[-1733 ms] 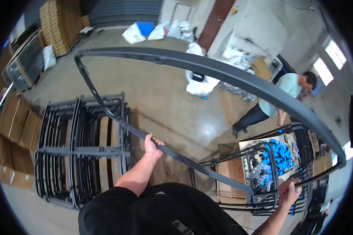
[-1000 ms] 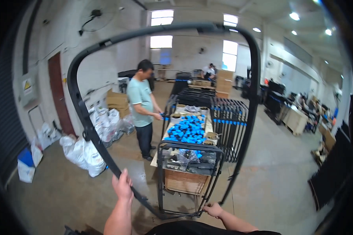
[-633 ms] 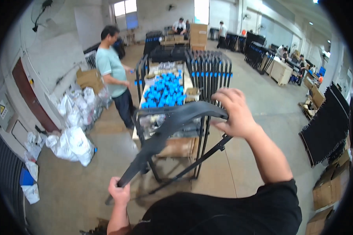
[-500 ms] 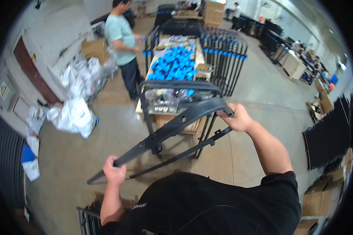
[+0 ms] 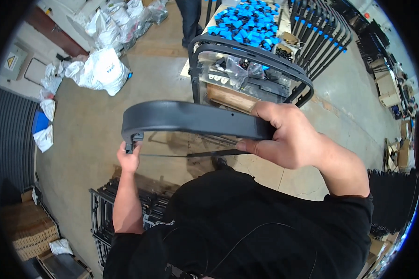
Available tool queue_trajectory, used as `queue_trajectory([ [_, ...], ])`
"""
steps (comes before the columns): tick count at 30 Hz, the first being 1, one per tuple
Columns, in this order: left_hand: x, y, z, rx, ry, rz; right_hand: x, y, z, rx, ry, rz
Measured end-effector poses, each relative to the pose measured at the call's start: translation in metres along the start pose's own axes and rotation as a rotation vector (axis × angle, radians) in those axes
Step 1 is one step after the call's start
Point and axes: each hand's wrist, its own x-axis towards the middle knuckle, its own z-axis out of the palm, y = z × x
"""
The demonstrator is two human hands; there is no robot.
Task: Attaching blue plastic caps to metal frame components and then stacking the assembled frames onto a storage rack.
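In front of my body I carry a black metal tube frame (image 5: 184,116) with a wide, flat bar that curves down at its left end. My right hand (image 5: 291,137) wraps round the right part of this bar, thumb underneath. At the curved end, my left hand (image 5: 128,159) is closed on the frame's edge, its fingers partly hidden. A thinner bar of the frame runs below, partly out of sight. Just beyond stands another black frame (image 5: 251,50) with rounded corners, against the near end of a table with blue plastic-covered parts (image 5: 246,23).
Several black frames (image 5: 328,32) line the table's right side. More black frames (image 5: 104,204) are stacked low beside my left arm. White bags (image 5: 100,72) lie by the left wall. A person's legs (image 5: 189,21) show left of the table. Flat cardboard (image 5: 35,237) is piled at lower left.
The carried frame has been turned, so its curved end now points left and its wide bar lies nearly level. Both hands remain on it. My view has tilted downward and toward the left.
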Motion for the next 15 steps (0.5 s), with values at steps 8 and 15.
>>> queue_trajectory([
  [8, -0.001, -0.073, 0.071, 0.151, -0.052, -0.357, 0.042, 0.017, 0.022, -0.096, -0.173, 0.143],
  [15, -0.041, -0.134, 0.064, 0.174, -0.31, -0.581, 0.07, 0.07, 0.052, -0.139, -0.238, 0.355],
])
